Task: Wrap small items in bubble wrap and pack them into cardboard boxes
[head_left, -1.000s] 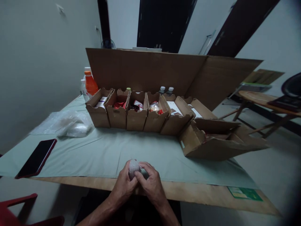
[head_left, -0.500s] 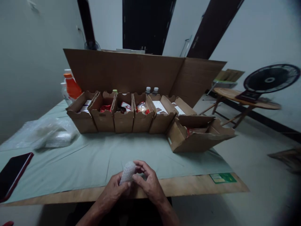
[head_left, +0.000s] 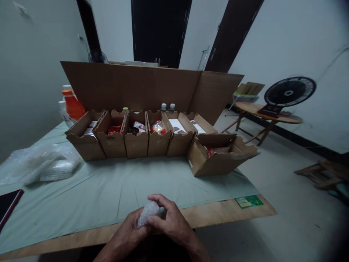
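Both my hands hold a small bundle of clear bubble wrap (head_left: 148, 213) over the near edge of the table. My left hand (head_left: 128, 233) cups it from below. My right hand (head_left: 170, 220) curls over its top, thumb and fingers pressed on the wrap. What lies inside the wrap is hidden.
A row of open cardboard bins (head_left: 131, 134) with red packets stands mid-table before a tall cardboard sheet (head_left: 136, 85). An opened box (head_left: 220, 156) sits at the right end. Bubble wrap pile (head_left: 46, 163), dark phone (head_left: 8, 203) and orange bottle (head_left: 72, 105) lie left. Fan (head_left: 289, 91) stands far right.
The view has swung to the right, bringing the fan and floor into sight. My hands keep turning the wrapped bundle, now lower and tilted more on its side.
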Demonstrator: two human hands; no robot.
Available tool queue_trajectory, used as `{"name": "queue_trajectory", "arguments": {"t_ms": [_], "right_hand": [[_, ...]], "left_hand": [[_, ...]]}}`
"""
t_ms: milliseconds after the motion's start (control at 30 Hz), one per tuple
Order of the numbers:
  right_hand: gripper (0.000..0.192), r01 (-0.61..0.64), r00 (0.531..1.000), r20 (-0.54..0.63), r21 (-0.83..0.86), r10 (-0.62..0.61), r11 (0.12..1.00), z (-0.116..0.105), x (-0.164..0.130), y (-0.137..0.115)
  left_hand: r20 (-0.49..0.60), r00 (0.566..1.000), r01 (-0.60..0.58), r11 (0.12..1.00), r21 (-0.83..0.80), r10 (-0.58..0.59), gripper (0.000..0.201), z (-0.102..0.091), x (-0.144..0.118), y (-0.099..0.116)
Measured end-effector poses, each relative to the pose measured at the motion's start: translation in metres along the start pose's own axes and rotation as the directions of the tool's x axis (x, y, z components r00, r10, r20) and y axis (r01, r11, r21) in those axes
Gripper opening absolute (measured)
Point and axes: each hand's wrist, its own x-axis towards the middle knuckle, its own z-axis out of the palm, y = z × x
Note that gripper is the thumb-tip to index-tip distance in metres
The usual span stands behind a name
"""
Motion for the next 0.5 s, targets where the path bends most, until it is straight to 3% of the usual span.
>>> {"name": "queue_trajectory", "arguments": {"t_ms": [100,200,333,500], "right_hand": [[0.034,-0.02,0.997,0.071,-0.066,0.024,0.998,-0.008,-0.006,-0.004],[0.011,-0.01,0.999,0.044,-0.095,0.015,0.995,-0.012,-0.008,-0.004],[0.01,-0.032,0.999,-0.004,-0.054,0.032,0.998,-0.019,-0.012,-0.002],[0.012,-0.066,0.998,-0.003,-0.026,0.065,0.998,-0.025,-0.017,0.009]], "left_hand": [[0.055,0.998,-0.033,0.996,0.078,0.029,0.029,0.002,0.0,0.001],[0.101,0.994,-0.061,0.993,0.1,0.05,0.033,0.003,0.002,-0.001],[0.121,0.992,-0.04,0.995,0.091,0.029,0.041,0.001,0.005,-0.006],[0.144,0.99,-0.007,0.993,0.12,-0.011,0.037,0.004,0.01,-0.008]]}}
